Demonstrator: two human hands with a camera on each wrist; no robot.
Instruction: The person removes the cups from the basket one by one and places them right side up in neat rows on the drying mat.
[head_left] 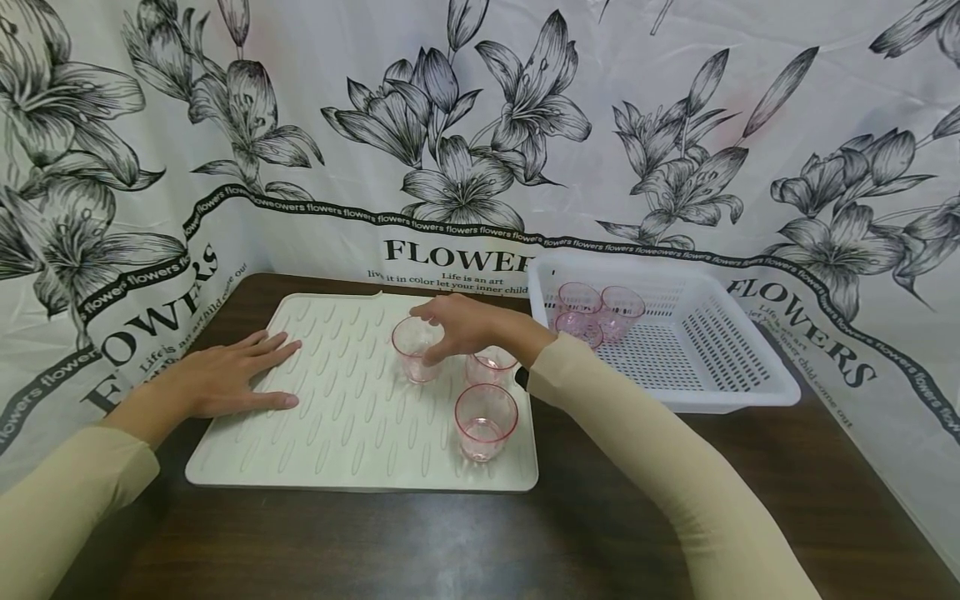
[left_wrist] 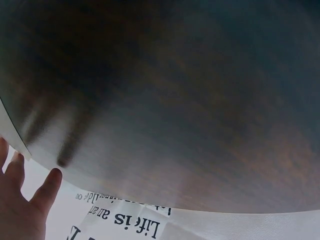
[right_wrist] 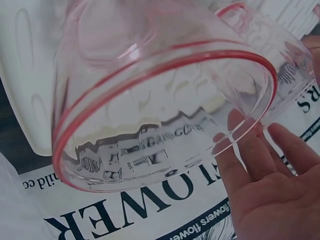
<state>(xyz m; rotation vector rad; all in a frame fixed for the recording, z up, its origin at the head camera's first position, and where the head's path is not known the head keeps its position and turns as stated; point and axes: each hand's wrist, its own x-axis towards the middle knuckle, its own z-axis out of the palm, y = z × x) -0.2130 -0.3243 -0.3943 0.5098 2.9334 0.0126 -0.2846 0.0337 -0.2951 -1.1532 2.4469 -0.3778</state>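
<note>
My right hand [head_left: 468, 325] grips a clear glass with a pink rim [head_left: 411, 346], fingers and thumb on opposite sides near its top. That glass is upright over the cream ribbed mat [head_left: 322, 383]. Close by, a second pink-rimmed glass [head_left: 491, 364] stands partly hidden behind my right wrist. A third glass [head_left: 486, 421] stands upright near the mat's front right corner; a glass [right_wrist: 165, 120] looms large in the right wrist view, beside my right hand [right_wrist: 275, 185]. My left hand [head_left: 236, 375] rests with spread fingers on the mat's left edge.
A white perforated plastic basket [head_left: 720, 358] stands on the dark wooden table [head_left: 615, 517] to the right, with three pink-rimmed glasses [head_left: 621, 312] grouped at its left end. Behind the table hangs a flower-printed white cloth [head_left: 457, 108].
</note>
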